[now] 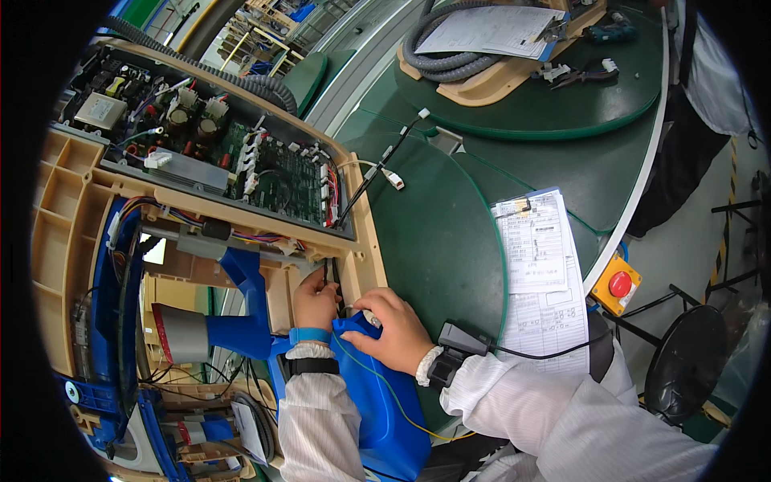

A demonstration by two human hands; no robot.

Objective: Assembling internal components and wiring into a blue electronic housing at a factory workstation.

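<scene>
My left hand [313, 303] reaches into a gap in the beige plastic frame [367, 241], its fingers closed by a thin black cable [335, 273] that runs down there. Just to its right, my right hand [399, 331] curls thumb and fingers around the upper corner of a blue plastic housing [393, 422]. A small silvery piece [373, 320] shows between that thumb and forefinger; its kind is unclear. From the housing trails a yellow-green wire [393, 391]. Above both hands, a grey metal tray in the frame holds a green circuit board [281, 181] with many connectors.
Black cables with white plugs [393, 179] stick out over the green table [434, 241]. A clipboard with papers [536, 253] lies right, near a yellow box with a red button [619, 283]. Behind are a grey corrugated hose [450, 64], pliers [590, 74] and a power drill [609, 30].
</scene>
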